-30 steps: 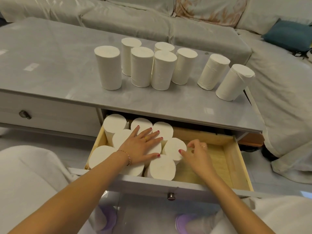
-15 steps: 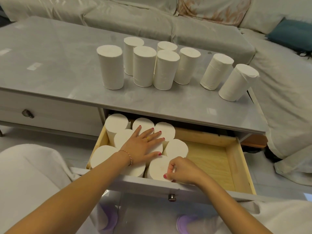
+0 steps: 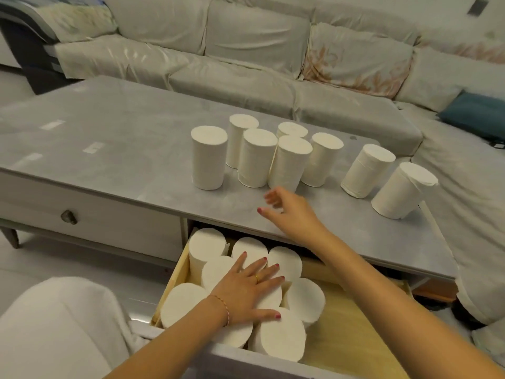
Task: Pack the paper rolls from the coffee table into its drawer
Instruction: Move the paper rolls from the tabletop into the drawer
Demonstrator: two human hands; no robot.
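Observation:
Several white paper rolls [image 3: 209, 157] stand upright on the grey coffee table [image 3: 109, 138], most in a cluster and two apart at the right [image 3: 403, 194]. The wooden drawer [image 3: 352, 332] under the table is pulled out, and its left half holds several upright rolls [image 3: 306, 300]. My left hand [image 3: 250, 289] lies flat, fingers spread, on top of those packed rolls. Above the tabletop my right hand [image 3: 289, 207] hovers open and empty, just in front of the cluster's nearest roll [image 3: 289, 162].
A covered sofa [image 3: 246, 58] wraps around the far side and right of the table, with a teal cushion [image 3: 475, 116] on it. A second, closed drawer with a round knob [image 3: 68, 216] is at the left. My white-clad knee [image 3: 54, 324] is at bottom left.
My right hand left the front roll in the drawer and rose over the tabletop toward the standing cluster. My left hand stayed flat on the packed rolls. The camera tilted up.

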